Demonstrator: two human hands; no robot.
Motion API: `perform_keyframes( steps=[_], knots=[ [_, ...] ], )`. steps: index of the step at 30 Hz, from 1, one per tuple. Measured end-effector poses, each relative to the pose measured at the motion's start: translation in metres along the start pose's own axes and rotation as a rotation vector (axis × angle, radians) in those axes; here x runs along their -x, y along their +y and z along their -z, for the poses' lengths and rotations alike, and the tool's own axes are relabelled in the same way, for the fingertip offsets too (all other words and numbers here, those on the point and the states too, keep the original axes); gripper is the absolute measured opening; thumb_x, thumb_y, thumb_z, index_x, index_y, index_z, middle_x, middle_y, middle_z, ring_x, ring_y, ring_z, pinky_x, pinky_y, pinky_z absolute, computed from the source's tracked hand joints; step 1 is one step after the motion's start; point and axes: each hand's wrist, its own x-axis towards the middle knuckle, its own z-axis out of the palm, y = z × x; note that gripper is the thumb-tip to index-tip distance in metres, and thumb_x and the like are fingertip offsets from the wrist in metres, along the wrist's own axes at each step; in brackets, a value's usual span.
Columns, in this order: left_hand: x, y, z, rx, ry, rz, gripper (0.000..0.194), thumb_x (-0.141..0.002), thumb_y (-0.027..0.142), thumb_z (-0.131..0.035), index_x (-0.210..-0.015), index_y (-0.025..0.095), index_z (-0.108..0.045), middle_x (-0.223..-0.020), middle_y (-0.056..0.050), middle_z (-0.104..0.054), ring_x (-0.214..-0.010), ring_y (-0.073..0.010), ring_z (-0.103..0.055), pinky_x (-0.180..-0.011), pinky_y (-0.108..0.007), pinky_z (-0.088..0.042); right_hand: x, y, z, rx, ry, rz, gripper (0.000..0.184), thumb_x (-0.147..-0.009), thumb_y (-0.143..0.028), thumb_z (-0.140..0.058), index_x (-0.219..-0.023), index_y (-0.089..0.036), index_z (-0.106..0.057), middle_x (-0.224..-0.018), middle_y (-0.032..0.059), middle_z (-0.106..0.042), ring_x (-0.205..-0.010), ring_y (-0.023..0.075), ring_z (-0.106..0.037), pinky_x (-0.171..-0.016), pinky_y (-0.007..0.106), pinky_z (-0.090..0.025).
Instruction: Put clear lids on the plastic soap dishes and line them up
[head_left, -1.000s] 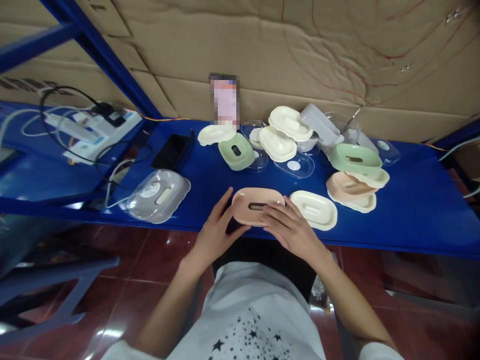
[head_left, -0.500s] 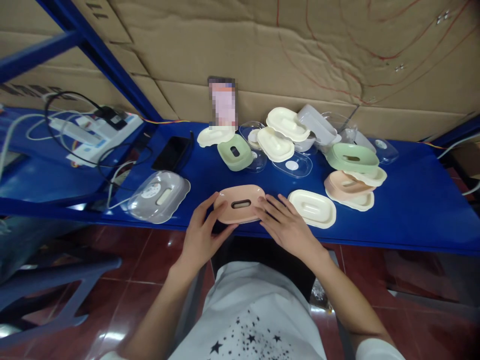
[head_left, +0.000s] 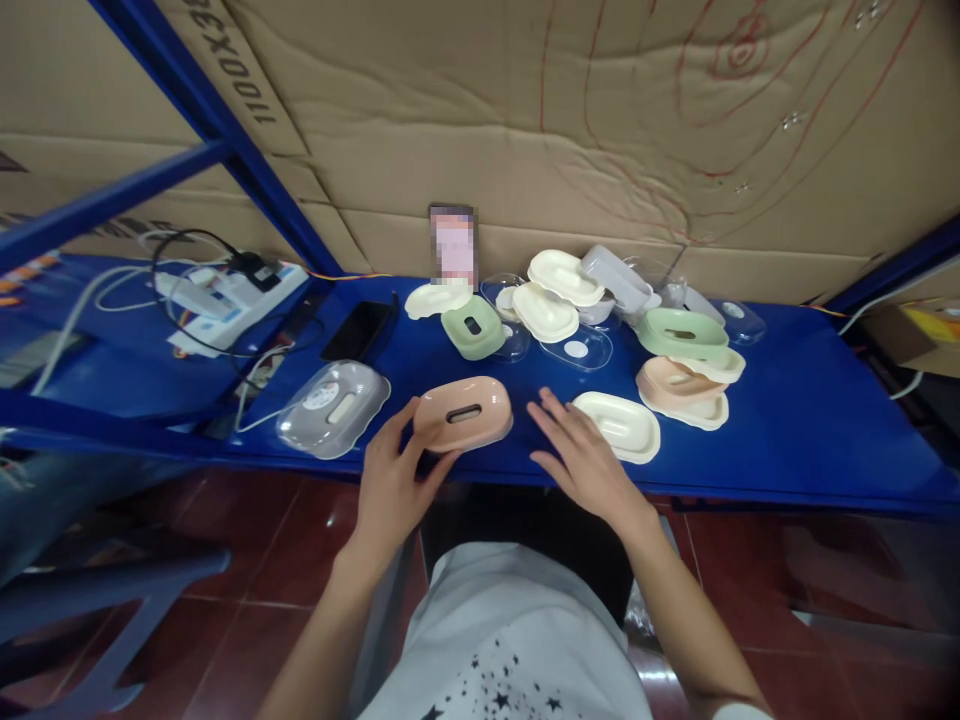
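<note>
My left hand (head_left: 394, 470) grips the left end of a peach plastic box (head_left: 484, 395) with a slot in its middle, tilted a little above the blue table. Off to its right, my right hand (head_left: 581, 450) has its fingers spread and holds nothing. Close beside those fingers lies a cream oval tray (head_left: 622, 428). To the left of my left hand sits a grey box under a clear cover (head_left: 334, 408) with a round sticker. A green slotted box (head_left: 474, 328) rests farther back.
Cream lids (head_left: 546, 312), clear covers (head_left: 577, 350) and a grey box (head_left: 619, 280) are heaped at the back. On the right, a green box (head_left: 684, 333) sits above a peach one (head_left: 675, 383). Phones (head_left: 360, 332) and a power strip (head_left: 240, 310) occupy the left.
My right hand has let go of the peach box and moved away to the right. The box, still in my left hand, has tilted slightly. The head view has shifted upward.
</note>
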Motion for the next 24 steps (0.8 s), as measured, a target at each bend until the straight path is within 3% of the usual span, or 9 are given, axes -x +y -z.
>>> perform_keyframes(
  steps=[4, 9, 12, 16, 24],
  knots=[
    [-0.001, -0.007, 0.003, -0.054, 0.115, 0.043, 0.029, -0.099, 0.024, -0.073, -0.127, 0.019, -0.067, -0.157, -0.022, -0.053, -0.148, -0.041, -0.053, -0.118, -0.06, -0.048, 0.0, 0.031, 0.018, 0.195, 0.101, -0.151, 0.054, -0.114, -0.031, -0.044, -0.167, -0.02, -0.042, -0.163, 0.013, -0.056, -0.154, 0.0297, -0.051, -0.129, 0.057, -0.038],
    [-0.007, 0.013, -0.009, -0.087, 0.26, -0.006, 0.036, -0.095, 0.014, -0.072, -0.13, 0.024, -0.067, -0.158, -0.019, -0.053, -0.15, -0.0386, -0.052, -0.118, -0.059, -0.047, -0.031, 0.064, 0.028, 0.319, 0.094, -0.21, 0.048, -0.114, -0.033, -0.044, -0.157, -0.015, -0.055, -0.157, 0.0149, -0.063, -0.151, 0.0323, -0.053, -0.127, 0.057, -0.035],
    [-0.013, 0.018, -0.016, -0.125, 0.204, 0.044, 0.044, -0.096, 0.021, -0.074, -0.139, 0.026, -0.066, -0.155, -0.019, -0.058, -0.148, -0.0405, -0.053, -0.12, -0.063, -0.04, -0.046, 0.075, 0.024, 0.339, 0.029, -0.261, 0.045, -0.112, -0.033, -0.048, -0.149, -0.013, -0.063, -0.146, 0.0182, -0.07, -0.142, 0.0349, -0.061, -0.123, 0.058, -0.037],
    [-0.02, 0.005, -0.018, -0.167, 0.089, 0.076, 0.039, -0.1, 0.03, -0.071, -0.139, 0.027, -0.068, -0.133, -0.012, -0.076, -0.132, -0.0367, -0.065, -0.124, -0.064, -0.028, -0.046, 0.081, 0.017, 0.253, -0.046, -0.26, 0.035, -0.111, -0.029, -0.05, -0.135, -0.018, -0.071, -0.13, 0.0139, -0.078, -0.121, 0.0301, -0.072, -0.117, 0.053, -0.042],
    [-0.024, -0.01, -0.016, -0.18, 0.057, 0.029, 0.029, -0.103, 0.033, -0.068, -0.131, 0.025, -0.072, -0.125, -0.01, -0.08, -0.129, -0.0346, -0.068, -0.122, -0.059, -0.032, -0.047, 0.072, 0.019, 0.146, -0.066, -0.24, 0.026, -0.11, -0.028, -0.055, -0.121, -0.02, -0.077, -0.121, 0.0102, -0.081, -0.116, 0.029, -0.073, -0.114, 0.05, -0.043]
  ],
)
